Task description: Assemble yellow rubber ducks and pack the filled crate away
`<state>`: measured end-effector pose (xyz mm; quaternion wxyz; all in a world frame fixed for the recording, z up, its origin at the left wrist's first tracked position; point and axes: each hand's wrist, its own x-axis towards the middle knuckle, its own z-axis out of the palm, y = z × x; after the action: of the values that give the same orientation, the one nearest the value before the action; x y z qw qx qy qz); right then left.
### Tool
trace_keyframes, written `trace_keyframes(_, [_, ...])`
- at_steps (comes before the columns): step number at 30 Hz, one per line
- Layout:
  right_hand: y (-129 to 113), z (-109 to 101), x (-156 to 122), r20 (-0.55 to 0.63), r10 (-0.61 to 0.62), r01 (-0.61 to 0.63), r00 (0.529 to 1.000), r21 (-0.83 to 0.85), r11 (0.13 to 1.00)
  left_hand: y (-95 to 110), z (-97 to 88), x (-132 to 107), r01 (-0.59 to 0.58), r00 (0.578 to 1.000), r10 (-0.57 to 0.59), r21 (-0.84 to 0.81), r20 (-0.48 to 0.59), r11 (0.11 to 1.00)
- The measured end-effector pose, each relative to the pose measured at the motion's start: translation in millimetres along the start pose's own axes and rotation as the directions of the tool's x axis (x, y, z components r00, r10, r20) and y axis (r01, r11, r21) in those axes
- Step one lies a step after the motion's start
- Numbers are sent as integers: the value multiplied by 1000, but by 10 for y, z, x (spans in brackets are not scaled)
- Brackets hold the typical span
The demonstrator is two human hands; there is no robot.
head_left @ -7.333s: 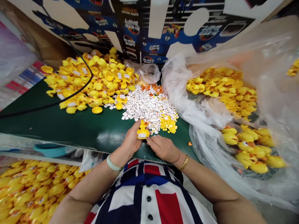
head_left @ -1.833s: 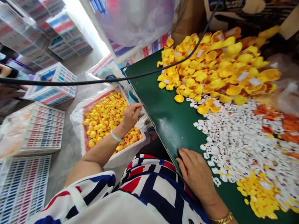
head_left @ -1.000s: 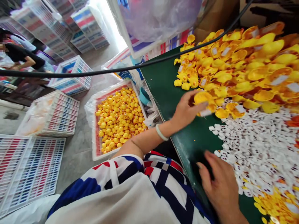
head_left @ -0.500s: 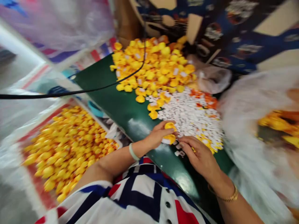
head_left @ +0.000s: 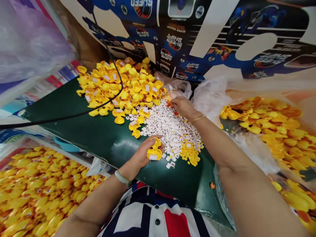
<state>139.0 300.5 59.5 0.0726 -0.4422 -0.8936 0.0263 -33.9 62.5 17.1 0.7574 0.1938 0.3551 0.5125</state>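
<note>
My left hand (head_left: 142, 154) grips an opened yellow plastic duck-like shell (head_left: 155, 149), its hollow inside facing up and a white patch on its lower half. Farther off, my right hand (head_left: 184, 107) reaches down to small orange pieces (head_left: 169, 102) at the back of a pile. Its fingers are bent together at them; what lies between the fingertips is hidden. Small white pieces with dark marks (head_left: 163, 123) spread between the two hands. Tiny flat yellow pieces (head_left: 190, 153) lie at the near right of that pile.
A heap of open yellow shells (head_left: 128, 85) lies at the back of the green tabletop (head_left: 66, 105). A black cable (head_left: 74, 114) hangs across it. Closed yellow ducks (head_left: 49, 184) fill a container at lower left. Bagged yellow shells (head_left: 271, 125) stand right, printed cardboard (head_left: 182, 42) behind.
My right hand has left the shell and moved forward to the orange pieces. My left hand still holds the opened shell. The view has turned to the right.
</note>
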Motion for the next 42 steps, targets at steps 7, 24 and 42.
trace_keyframes(7, [-54, 216, 124, 109, 0, 13, 994, -118, 993, 12, -21, 40, 3, 999, -3, -15, 43, 1000])
trace_keyframes(24, [-155, 206, 23, 85, 115, -110, 990, -61, 992, -64, 30, 11, -75, 995, 70, 92, 65, 993])
trace_keyframes(42, [-217, -54, -465, -82, 259, -223, 963, 302, 927, -40, -19, 72, -190, 978, 196, 80, -71, 978])
